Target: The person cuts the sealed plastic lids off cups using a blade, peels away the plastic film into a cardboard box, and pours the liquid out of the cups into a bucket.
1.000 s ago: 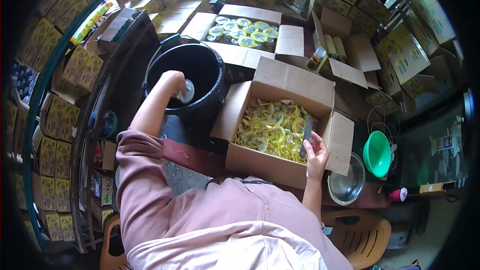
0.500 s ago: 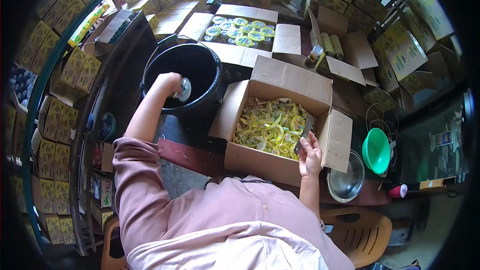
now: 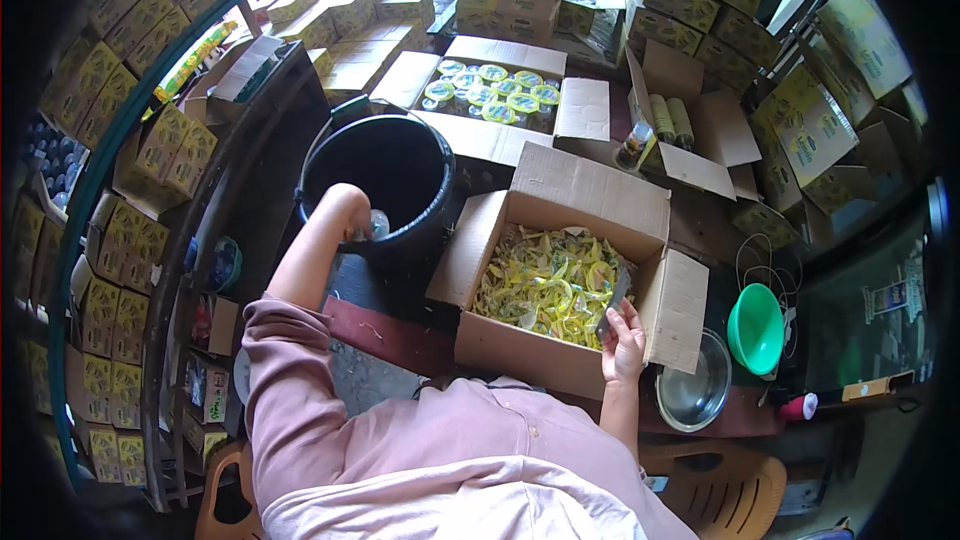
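Observation:
My left hand (image 3: 349, 208) reaches over the near rim of a black bucket (image 3: 447, 180). Its fingers are closed round a small clear plastic cup (image 3: 379, 224), partly hidden by the hand. My right hand (image 3: 624, 342) grips a dark, flat knife-like blade (image 3: 615, 302) at the right side of an open cardboard box (image 3: 530, 342). Inside that box lies a heap of yellow and clear plastic strips (image 3: 545, 285), below the blade. The bucket's inside is dark, so its contents cannot be made out.
Behind stands an open carton of yellow-lidded cups (image 3: 497, 92). A jar (image 3: 633, 145) is beside another open carton (image 3: 700, 155). At right are a glass bowl (image 3: 693, 380), a green bowl (image 3: 756, 330) and a thread spool (image 3: 798, 407). Stacked cartons (image 3: 130, 310) line the left.
The whole view has shifted, so things sit lower in the picture. My left hand still holds the cup at the bucket, with the cup turned differently. My right hand keeps the blade over the box.

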Demonstrator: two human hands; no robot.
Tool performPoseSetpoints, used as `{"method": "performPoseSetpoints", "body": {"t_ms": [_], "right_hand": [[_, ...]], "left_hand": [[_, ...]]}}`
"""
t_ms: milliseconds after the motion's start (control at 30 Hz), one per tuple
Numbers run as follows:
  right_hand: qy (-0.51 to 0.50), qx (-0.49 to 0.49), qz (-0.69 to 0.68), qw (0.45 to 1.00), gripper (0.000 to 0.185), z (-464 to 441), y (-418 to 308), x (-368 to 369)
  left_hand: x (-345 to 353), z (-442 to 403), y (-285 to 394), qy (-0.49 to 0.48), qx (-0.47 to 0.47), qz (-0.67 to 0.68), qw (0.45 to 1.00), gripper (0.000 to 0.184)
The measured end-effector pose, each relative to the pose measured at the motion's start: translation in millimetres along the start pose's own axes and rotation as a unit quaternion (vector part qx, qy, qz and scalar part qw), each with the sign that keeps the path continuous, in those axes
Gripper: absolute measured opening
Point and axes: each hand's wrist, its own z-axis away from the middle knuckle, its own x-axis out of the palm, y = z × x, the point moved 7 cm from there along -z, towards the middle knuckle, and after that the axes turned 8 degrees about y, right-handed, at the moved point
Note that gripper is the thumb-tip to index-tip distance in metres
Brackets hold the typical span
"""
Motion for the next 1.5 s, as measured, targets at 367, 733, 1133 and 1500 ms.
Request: {"method": "performPoseSetpoints", "body": {"t_ms": [367, 733, 1133, 1500], "right_hand": [[-0.022, -0.075, 0.070, 0.994, 0.027, -13.0, -9.6, 22.8], [-0.174, -0.665, 0.385, 0.616, 0.023, 72.7, -130.8, 171.3], [-0.255, -0.747, 0.417, 0.450, 0.020, 82.0, -129.4, 192.9], [-0.255, -0.748, 0.456, 0.409, 0.022, 77.3, -119.9, 186.9]], "left_hand": [[-63.5, 111.2, 52.2, 0.412, 0.393, 0.550, 0.611, 0.045], [-14.2, 198.2, 152.9, 0.493, 0.456, 0.530, 0.518, 0.058], [-8.9, 221.5, 156.8, 0.524, 0.506, 0.472, 0.497, 0.066], [-0.4, 215.9, 164.6, 0.508, 0.484, 0.517, 0.490, 0.061]]}}
